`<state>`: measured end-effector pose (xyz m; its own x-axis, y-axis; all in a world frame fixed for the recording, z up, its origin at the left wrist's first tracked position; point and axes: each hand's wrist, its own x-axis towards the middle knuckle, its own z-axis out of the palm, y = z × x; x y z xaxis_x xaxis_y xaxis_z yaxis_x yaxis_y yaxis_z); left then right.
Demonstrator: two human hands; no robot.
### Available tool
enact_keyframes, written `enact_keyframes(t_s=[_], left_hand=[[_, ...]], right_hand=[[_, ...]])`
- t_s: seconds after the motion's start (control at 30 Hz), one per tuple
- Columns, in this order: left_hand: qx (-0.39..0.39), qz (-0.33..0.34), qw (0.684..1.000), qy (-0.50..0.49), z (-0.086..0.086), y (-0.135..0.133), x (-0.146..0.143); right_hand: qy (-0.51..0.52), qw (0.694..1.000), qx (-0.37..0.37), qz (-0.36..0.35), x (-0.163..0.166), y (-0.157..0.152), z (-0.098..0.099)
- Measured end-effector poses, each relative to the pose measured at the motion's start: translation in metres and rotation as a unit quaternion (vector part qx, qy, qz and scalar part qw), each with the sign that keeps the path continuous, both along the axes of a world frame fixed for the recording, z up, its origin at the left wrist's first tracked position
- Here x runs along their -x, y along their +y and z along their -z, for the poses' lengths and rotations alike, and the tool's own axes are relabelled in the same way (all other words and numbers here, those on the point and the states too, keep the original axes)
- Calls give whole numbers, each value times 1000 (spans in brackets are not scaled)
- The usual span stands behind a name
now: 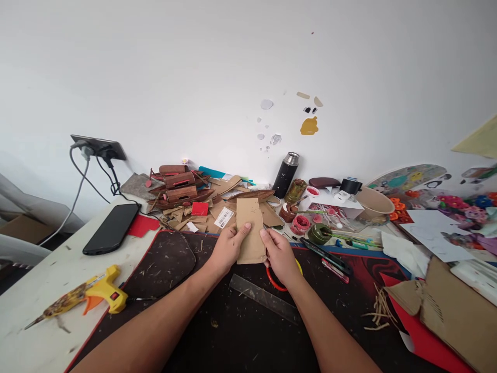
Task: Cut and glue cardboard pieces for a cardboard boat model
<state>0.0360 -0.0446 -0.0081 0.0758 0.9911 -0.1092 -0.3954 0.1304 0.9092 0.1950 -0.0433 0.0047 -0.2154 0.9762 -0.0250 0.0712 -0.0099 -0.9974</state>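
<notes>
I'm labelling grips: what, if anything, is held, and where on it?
A cardboard piece: the left hand grips its left edge, thumb on the face; the right hand is at its right edge. Whether it also holds the orange ring is unclear.

Shows two hands (280, 256) at center, one phone (112, 228) and one glue gun (111, 296) at left, one flask (285, 177) and at least three paint jars (300, 226) right of center, one ruler (264, 300) at lower center.

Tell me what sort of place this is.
Likely a craft desk, judging by the yellow plastic glue gun, open jar of red paint and small brown boat-shaped models.
</notes>
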Motion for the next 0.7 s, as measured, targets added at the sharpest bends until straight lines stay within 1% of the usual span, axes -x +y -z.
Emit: enact_keyframes(t_s=[0.13, 0.2, 0.33, 0.5, 0.57, 0.7], left_hand=[[-10, -20, 1000, 18, -1, 1, 2], [-12, -17, 1000, 16, 0, 1, 2], [-17, 13, 1000, 9, -1, -1, -1], [-40, 69, 996, 25, -5, -5, -4], [-48, 82, 995, 30, -6, -6, -5], [-57, 83, 994, 33, -7, -6, -5]], right_hand=[[-1, 999, 3, -33, 3, -3, -5], [-6, 999, -4, -39, 2, -3, -7], [-14, 1000, -26, -7, -2, -1, -9], [11, 998, -40, 48, -10, 6, -7], [19, 997, -43, 54, -11, 8, -5], [45, 997, -36, 46, -10, 7, -4]])
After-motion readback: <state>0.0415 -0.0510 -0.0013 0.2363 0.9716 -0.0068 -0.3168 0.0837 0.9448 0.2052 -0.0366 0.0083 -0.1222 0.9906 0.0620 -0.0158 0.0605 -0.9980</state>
